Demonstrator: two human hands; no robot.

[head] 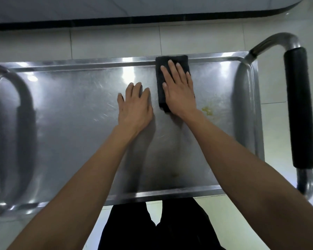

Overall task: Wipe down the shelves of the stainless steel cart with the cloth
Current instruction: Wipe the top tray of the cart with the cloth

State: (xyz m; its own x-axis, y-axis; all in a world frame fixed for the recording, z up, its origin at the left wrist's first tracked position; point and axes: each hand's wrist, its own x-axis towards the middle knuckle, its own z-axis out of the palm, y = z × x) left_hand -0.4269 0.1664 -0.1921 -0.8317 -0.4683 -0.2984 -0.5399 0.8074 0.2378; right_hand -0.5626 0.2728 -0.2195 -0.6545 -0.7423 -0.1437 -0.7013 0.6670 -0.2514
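The right hand lies flat, fingers spread, palm pressing a folded black cloth onto the cart's top shelf, at about 12 o'clock near the far rim. The left hand rests open and flat on bare steel just beside the cloth, gripping nothing. A yellowish smear sits at 3 o'clock from the right wrist. The padded push handle stands farther right.

The cloth lies on the shelf against its far rim, under the flat right hand. The left hand rests flat just left of it. A handle stands right of the shelf.
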